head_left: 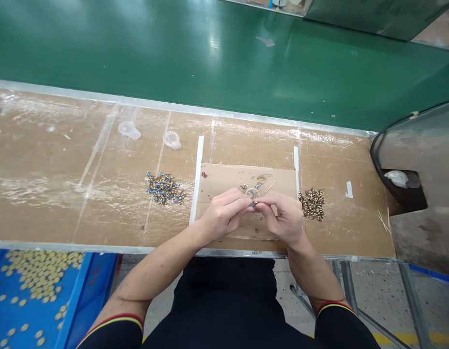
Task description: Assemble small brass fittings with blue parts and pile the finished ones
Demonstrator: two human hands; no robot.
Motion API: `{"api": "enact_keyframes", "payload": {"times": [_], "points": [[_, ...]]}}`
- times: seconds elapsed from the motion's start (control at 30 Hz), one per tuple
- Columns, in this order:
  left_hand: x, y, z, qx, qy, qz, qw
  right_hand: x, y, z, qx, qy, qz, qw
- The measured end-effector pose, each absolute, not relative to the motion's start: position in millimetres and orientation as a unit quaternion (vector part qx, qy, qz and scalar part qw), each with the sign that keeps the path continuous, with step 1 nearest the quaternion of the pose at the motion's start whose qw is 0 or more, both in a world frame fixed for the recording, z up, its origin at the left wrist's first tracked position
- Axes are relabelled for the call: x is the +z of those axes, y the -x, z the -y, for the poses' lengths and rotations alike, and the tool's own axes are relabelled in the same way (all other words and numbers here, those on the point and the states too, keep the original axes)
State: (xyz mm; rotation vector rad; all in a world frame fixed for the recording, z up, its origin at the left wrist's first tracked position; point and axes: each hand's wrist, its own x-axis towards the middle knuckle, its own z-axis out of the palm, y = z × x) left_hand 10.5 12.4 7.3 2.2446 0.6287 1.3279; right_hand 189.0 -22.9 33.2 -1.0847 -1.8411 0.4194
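Observation:
My left hand (224, 213) and my right hand (282, 215) meet over a taped cardboard sheet (224, 182). Both are closed, fingertips pinching a small blue and brass-coloured part (253, 205) between them. Just beyond the fingertips sits a small clear cup (252, 192), partly hidden by the hands. A thin wooden stick (270, 186) lies to its right, and one more small blue part (258, 185) rests behind it. Left of the sheet is a pile of blue and brass parts (164, 188). Close to my right hand lies a heap of small dark and brass pieces (312, 204).
Two clear plastic cups (171, 140) lie further back on the left. Beyond the bench runs a green belt surface (155, 63). A metal housing with a black cable (373, 155) stands at right. Below left, a blue tray (88, 286) holds many yellowish discs.

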Motion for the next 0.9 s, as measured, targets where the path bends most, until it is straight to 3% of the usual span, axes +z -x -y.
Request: {"api": "enact_keyframes", "payload": {"times": [0.27,0.6,0.77,0.9], "points": [[1.7,-15.2,-9.6,0.523,-0.789,-0.215,0.242,33.2,-185.4,26.0,0.195,0.440,0.730,0.485],[7.9,-3.9,-21.7,0.472,-0.822,-0.212,0.239,26.8,-188.7,21.8,0.170,0.428,0.747,0.479],[21.8,66.8,-21.8,0.432,-0.815,-0.353,0.155,25.6,-210.1,18.0,0.132,0.465,0.700,0.526],[15.2,127.7,-17.4,0.303,-0.834,-0.450,0.099,29.5,-219.6,15.5,0.078,0.490,0.700,0.514]]}}
